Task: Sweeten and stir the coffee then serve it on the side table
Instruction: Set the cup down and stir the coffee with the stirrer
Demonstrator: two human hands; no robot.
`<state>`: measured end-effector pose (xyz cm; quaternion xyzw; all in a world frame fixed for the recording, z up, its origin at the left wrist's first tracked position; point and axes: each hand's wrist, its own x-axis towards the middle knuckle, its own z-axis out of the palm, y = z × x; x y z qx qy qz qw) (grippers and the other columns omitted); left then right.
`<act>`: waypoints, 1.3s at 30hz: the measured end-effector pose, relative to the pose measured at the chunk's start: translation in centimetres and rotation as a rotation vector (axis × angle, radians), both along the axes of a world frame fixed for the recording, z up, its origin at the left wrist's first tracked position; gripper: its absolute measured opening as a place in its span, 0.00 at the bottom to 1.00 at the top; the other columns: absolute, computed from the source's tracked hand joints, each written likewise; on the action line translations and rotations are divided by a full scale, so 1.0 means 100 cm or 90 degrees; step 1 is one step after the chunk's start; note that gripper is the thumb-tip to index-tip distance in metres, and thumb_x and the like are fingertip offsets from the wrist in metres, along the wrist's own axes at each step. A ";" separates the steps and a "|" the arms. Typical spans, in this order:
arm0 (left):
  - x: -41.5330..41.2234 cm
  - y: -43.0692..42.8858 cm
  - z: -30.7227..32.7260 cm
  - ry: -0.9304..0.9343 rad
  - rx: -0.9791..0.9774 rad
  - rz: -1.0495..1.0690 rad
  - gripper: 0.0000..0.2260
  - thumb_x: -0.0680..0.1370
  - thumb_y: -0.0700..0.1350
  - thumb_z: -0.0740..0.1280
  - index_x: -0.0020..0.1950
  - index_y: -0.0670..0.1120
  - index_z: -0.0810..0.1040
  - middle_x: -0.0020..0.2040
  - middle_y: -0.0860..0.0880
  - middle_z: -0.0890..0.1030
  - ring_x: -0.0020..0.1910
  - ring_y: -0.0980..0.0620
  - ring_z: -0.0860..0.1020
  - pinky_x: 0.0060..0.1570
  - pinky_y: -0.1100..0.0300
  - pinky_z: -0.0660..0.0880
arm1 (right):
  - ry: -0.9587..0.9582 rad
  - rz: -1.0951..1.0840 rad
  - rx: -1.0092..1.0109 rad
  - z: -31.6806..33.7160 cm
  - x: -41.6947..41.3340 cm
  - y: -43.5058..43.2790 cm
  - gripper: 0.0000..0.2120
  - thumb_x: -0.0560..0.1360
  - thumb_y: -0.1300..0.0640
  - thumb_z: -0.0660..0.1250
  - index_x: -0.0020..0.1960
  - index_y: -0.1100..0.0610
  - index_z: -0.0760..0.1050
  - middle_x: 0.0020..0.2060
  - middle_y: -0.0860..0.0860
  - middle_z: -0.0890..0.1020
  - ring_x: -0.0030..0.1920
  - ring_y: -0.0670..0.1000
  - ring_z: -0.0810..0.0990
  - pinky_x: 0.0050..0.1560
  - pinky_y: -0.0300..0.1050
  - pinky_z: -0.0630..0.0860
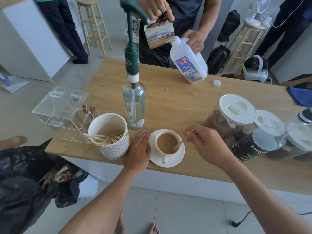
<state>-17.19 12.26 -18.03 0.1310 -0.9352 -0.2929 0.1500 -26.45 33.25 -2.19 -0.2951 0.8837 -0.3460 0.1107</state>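
Observation:
A white cup of milky coffee stands on a white saucer near the front edge of the wooden counter. My right hand pinches a thin wooden stir stick whose lower end dips into the coffee. My left hand lies flat on the counter, fingers together, touching the saucer's left rim. A clear syrup bottle with a tall green pump stands just behind the cup.
A patterned white pot of wooden sticks sits left of the cup, a clear acrylic box beyond it. Lidded jars and a dark can crowd the right. Across the counter a person tilts a milk jug into a steel pitcher. A black rubbish bag is lower left.

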 end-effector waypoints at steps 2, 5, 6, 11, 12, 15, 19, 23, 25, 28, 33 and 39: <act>0.000 -0.001 -0.001 -0.002 -0.003 0.002 0.19 0.82 0.40 0.55 0.74 0.43 0.67 0.74 0.47 0.69 0.76 0.52 0.60 0.73 0.66 0.50 | 0.016 -0.024 -0.020 0.001 -0.002 0.000 0.08 0.81 0.57 0.63 0.48 0.48 0.80 0.35 0.43 0.83 0.37 0.43 0.81 0.42 0.40 0.78; 0.000 -0.002 -0.002 -0.005 -0.004 0.002 0.19 0.82 0.40 0.55 0.74 0.43 0.67 0.74 0.47 0.69 0.76 0.52 0.60 0.73 0.65 0.50 | -0.008 0.017 -0.031 0.003 0.001 -0.004 0.10 0.80 0.57 0.64 0.48 0.42 0.79 0.35 0.42 0.84 0.37 0.40 0.81 0.41 0.31 0.75; 0.000 -0.002 -0.003 -0.006 -0.004 0.003 0.19 0.82 0.41 0.54 0.74 0.44 0.67 0.74 0.47 0.69 0.76 0.52 0.60 0.73 0.65 0.50 | -0.020 0.031 -0.022 0.004 0.002 -0.005 0.11 0.80 0.57 0.64 0.47 0.40 0.78 0.35 0.42 0.84 0.37 0.40 0.81 0.41 0.30 0.75; -0.001 -0.002 -0.004 -0.007 -0.003 0.006 0.19 0.83 0.42 0.54 0.74 0.44 0.67 0.74 0.47 0.68 0.76 0.53 0.59 0.72 0.66 0.49 | 0.021 -0.008 -0.010 0.006 -0.006 0.000 0.08 0.80 0.55 0.64 0.48 0.44 0.81 0.34 0.42 0.83 0.39 0.40 0.81 0.39 0.27 0.72; -0.001 -0.002 -0.004 -0.007 -0.005 0.006 0.19 0.83 0.42 0.54 0.74 0.44 0.67 0.74 0.47 0.68 0.76 0.53 0.60 0.72 0.65 0.50 | 0.019 -0.012 -0.019 0.006 -0.006 -0.001 0.08 0.80 0.55 0.65 0.50 0.46 0.82 0.34 0.41 0.83 0.40 0.40 0.81 0.39 0.26 0.71; -0.001 -0.002 -0.005 -0.011 -0.006 0.006 0.19 0.83 0.42 0.54 0.74 0.44 0.67 0.74 0.47 0.68 0.76 0.53 0.60 0.73 0.64 0.52 | -0.015 0.034 -0.021 0.006 -0.003 -0.007 0.08 0.79 0.56 0.66 0.50 0.46 0.83 0.33 0.37 0.83 0.39 0.36 0.81 0.40 0.26 0.71; -0.001 -0.001 -0.003 -0.004 -0.006 0.003 0.19 0.82 0.40 0.55 0.73 0.43 0.68 0.73 0.46 0.70 0.75 0.51 0.61 0.73 0.63 0.52 | 0.008 0.020 -0.001 0.007 -0.004 -0.006 0.10 0.79 0.55 0.65 0.44 0.40 0.78 0.33 0.41 0.83 0.38 0.39 0.82 0.41 0.31 0.75; -0.001 -0.002 -0.002 0.003 -0.009 -0.001 0.18 0.82 0.39 0.56 0.73 0.42 0.69 0.73 0.45 0.70 0.75 0.50 0.62 0.74 0.63 0.53 | 0.019 -0.002 -0.020 0.009 -0.007 -0.009 0.07 0.79 0.55 0.66 0.50 0.47 0.82 0.36 0.41 0.84 0.41 0.43 0.83 0.44 0.36 0.77; -0.001 -0.001 -0.002 0.003 -0.009 0.000 0.18 0.83 0.40 0.55 0.73 0.42 0.69 0.73 0.45 0.70 0.75 0.50 0.62 0.74 0.63 0.52 | 0.004 0.036 -0.017 0.008 -0.004 -0.011 0.07 0.79 0.55 0.66 0.50 0.45 0.82 0.36 0.39 0.83 0.41 0.40 0.83 0.43 0.31 0.75; -0.001 0.000 -0.002 0.006 -0.007 0.001 0.18 0.82 0.40 0.55 0.73 0.42 0.69 0.73 0.46 0.70 0.76 0.51 0.61 0.73 0.65 0.51 | 0.013 0.026 -0.001 0.006 -0.004 -0.008 0.09 0.79 0.55 0.65 0.46 0.43 0.80 0.34 0.40 0.83 0.39 0.40 0.82 0.42 0.31 0.75; -0.001 -0.001 -0.002 0.003 -0.007 0.005 0.19 0.82 0.39 0.56 0.72 0.42 0.69 0.73 0.45 0.71 0.75 0.50 0.62 0.74 0.64 0.52 | -0.007 0.009 -0.032 0.006 -0.004 -0.009 0.07 0.79 0.55 0.66 0.49 0.45 0.82 0.35 0.40 0.84 0.41 0.38 0.82 0.43 0.28 0.74; 0.000 -0.001 -0.003 -0.003 -0.005 0.004 0.19 0.82 0.40 0.55 0.73 0.42 0.69 0.73 0.46 0.70 0.76 0.50 0.61 0.74 0.64 0.51 | 0.010 -0.019 -0.019 0.004 -0.005 -0.004 0.07 0.79 0.53 0.65 0.49 0.46 0.82 0.34 0.40 0.84 0.41 0.40 0.83 0.44 0.34 0.76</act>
